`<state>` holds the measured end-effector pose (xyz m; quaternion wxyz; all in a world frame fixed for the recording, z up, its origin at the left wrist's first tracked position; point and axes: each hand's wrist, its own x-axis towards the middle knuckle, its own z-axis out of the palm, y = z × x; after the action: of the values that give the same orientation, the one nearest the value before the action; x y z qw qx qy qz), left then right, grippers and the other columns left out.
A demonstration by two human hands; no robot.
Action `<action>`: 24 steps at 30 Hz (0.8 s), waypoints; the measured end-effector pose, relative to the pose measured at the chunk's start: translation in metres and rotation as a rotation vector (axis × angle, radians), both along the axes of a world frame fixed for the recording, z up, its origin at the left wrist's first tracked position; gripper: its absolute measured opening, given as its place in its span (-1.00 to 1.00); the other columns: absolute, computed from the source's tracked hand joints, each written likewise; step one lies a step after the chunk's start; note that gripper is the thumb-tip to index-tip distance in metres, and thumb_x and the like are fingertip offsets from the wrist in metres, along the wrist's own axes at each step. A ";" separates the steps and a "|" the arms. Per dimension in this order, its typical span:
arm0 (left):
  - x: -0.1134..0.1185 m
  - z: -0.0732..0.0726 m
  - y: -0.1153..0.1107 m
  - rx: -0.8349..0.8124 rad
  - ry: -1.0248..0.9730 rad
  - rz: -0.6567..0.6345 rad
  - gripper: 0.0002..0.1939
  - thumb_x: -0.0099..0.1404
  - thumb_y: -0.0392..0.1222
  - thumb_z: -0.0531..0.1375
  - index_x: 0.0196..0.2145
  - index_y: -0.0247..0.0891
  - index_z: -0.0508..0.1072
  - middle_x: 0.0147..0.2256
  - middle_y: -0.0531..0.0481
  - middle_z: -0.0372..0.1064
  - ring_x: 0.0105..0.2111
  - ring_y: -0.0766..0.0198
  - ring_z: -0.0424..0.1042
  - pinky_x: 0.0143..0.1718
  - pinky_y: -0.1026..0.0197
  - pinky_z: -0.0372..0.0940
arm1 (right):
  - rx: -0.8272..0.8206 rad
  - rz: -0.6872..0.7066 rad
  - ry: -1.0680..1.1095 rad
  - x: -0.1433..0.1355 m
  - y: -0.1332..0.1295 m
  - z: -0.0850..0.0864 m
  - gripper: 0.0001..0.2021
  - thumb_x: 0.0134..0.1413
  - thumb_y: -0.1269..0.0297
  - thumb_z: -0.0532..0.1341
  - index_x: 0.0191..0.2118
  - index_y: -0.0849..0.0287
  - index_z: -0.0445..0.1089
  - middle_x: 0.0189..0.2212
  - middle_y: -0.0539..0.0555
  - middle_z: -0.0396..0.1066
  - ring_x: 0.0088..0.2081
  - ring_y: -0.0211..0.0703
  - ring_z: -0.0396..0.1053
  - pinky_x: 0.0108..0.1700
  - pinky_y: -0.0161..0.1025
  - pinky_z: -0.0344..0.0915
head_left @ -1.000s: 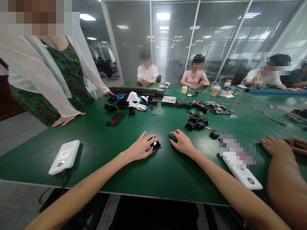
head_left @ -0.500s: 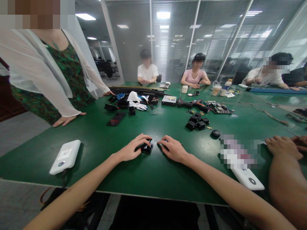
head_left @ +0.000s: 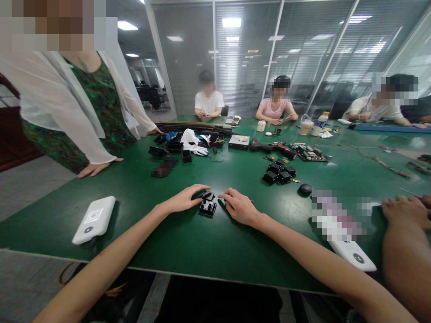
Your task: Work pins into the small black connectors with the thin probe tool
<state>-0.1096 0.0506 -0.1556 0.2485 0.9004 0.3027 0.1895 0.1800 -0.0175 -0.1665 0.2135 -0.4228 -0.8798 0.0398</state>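
Note:
Two small black plastic parts lie close together in front of me: an open housing with shiny inner shapes, and a flatter black piece just behind it. My left hand is at their left side, fingers stretched out over the flatter piece and thumb low beside it, with a gap between. To the right of the parts, my right hand is closed, its index finger pointing left. A thin dark tool pokes out past its knuckles; most of it is hidden by the fingers.
Several black boxes sit ahead to the right, near a round black object. A power drill and circuit board lie beyond. White devices flank my arms. Another person's arm rests at right; someone stands at left.
My left hand has drawn back and its fingers have straightened, uncovering the black housing. The flatter piece now shows behind it. My right hand has barely moved.

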 end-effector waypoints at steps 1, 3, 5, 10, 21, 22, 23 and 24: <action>0.001 0.000 0.001 -0.007 0.008 -0.011 -0.44 0.35 -0.17 0.18 0.29 -0.07 0.26 0.26 -0.09 0.29 0.28 0.06 0.25 0.35 -0.07 0.11 | -0.001 0.005 0.007 0.001 -0.001 0.000 -0.66 0.37 0.39 0.08 0.19 0.07 0.33 0.02 0.17 0.31 0.01 -0.06 0.33 0.05 -0.14 0.33; 0.002 -0.001 0.004 -0.012 0.013 -0.023 -0.45 0.37 -0.14 0.18 0.29 -0.06 0.27 0.25 -0.10 0.31 0.27 0.05 0.26 0.34 -0.07 0.11 | -0.006 0.015 0.014 0.004 -0.003 0.001 -0.67 0.38 0.38 0.08 0.18 0.06 0.33 0.02 0.16 0.32 0.01 -0.06 0.33 0.04 -0.15 0.34; 0.001 -0.004 0.006 -0.010 -0.003 -0.008 -0.44 0.36 -0.12 0.19 0.29 -0.06 0.27 0.24 -0.09 0.33 0.26 0.05 0.27 0.33 -0.07 0.12 | -0.011 0.020 0.019 0.004 -0.008 0.003 -0.67 0.37 0.37 0.10 0.18 0.05 0.33 0.02 0.15 0.32 0.01 -0.06 0.34 0.04 -0.15 0.34; -0.007 -0.009 0.010 0.000 -0.083 0.092 -0.42 0.35 -0.04 0.21 0.29 -0.05 0.26 0.24 -0.09 0.32 0.24 0.06 0.31 0.30 -0.05 0.17 | -0.031 0.034 0.042 -0.003 -0.021 0.011 -0.67 0.36 0.16 0.16 0.17 0.04 0.34 0.02 0.14 0.32 -0.02 -0.06 0.35 0.00 -0.16 0.34; -0.140 0.000 0.020 0.148 -0.028 0.591 -0.38 0.30 0.16 0.20 0.23 -0.17 0.34 0.09 -0.17 0.46 0.10 -0.03 0.43 0.17 -0.06 0.26 | -0.071 0.007 0.013 -0.019 -0.026 0.010 -0.46 0.23 -0.14 0.25 0.20 0.03 0.33 0.02 0.15 0.33 -0.03 0.00 0.35 -0.02 -0.09 0.34; -0.163 0.000 0.021 0.165 -0.005 0.678 -0.38 0.29 0.16 0.20 0.21 -0.19 0.35 0.08 -0.16 0.47 0.08 -0.01 0.45 0.14 -0.03 0.28 | -0.070 0.003 0.008 -0.020 -0.026 0.010 -0.46 0.23 -0.14 0.24 0.20 0.03 0.33 0.02 0.15 0.32 -0.03 0.00 0.34 -0.03 -0.09 0.34; -0.187 0.000 0.023 0.179 0.025 0.766 -0.37 0.29 0.15 0.20 0.21 -0.22 0.35 0.06 -0.16 0.49 0.04 0.01 0.47 0.11 0.01 0.30 | -0.067 -0.003 0.004 -0.021 -0.026 0.010 -0.47 0.24 -0.14 0.23 0.20 0.03 0.33 0.02 0.15 0.32 -0.03 0.00 0.34 -0.04 -0.09 0.33; -0.210 0.001 0.023 0.190 0.059 0.845 -0.37 0.29 0.14 0.21 0.20 -0.27 0.35 0.04 -0.16 0.49 0.00 0.03 0.48 0.07 0.03 0.31 | -0.065 -0.008 0.000 -0.021 -0.026 0.010 -0.47 0.25 -0.14 0.22 0.20 0.03 0.33 0.02 0.15 0.32 -0.03 0.00 0.34 -0.05 -0.10 0.33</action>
<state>-0.3197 0.0737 -0.1548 0.0563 0.7214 0.6327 0.2758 0.1587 -0.0435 -0.1565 0.1999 -0.4332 -0.8762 0.0677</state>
